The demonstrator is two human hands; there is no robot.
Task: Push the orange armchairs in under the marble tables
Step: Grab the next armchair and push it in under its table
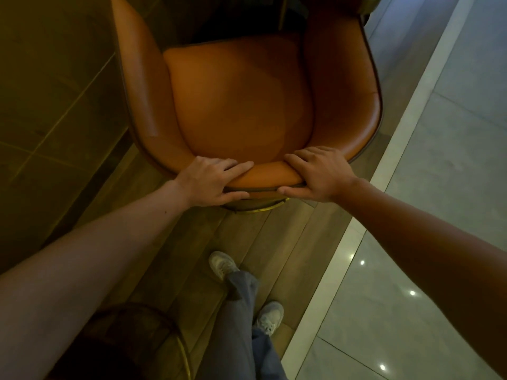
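On the backrest's top edge the left hand and right hand were both clamped, equally near, the orange armchair lying straight ahead, its open front facing the dark bench beyond.

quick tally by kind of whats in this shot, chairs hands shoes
Orange armchairs: 1, the armchair
Hands: 2, left hand and right hand, both gripping the top of its backrest
Shoes: 2, one shoe, other shoe
Total: 5
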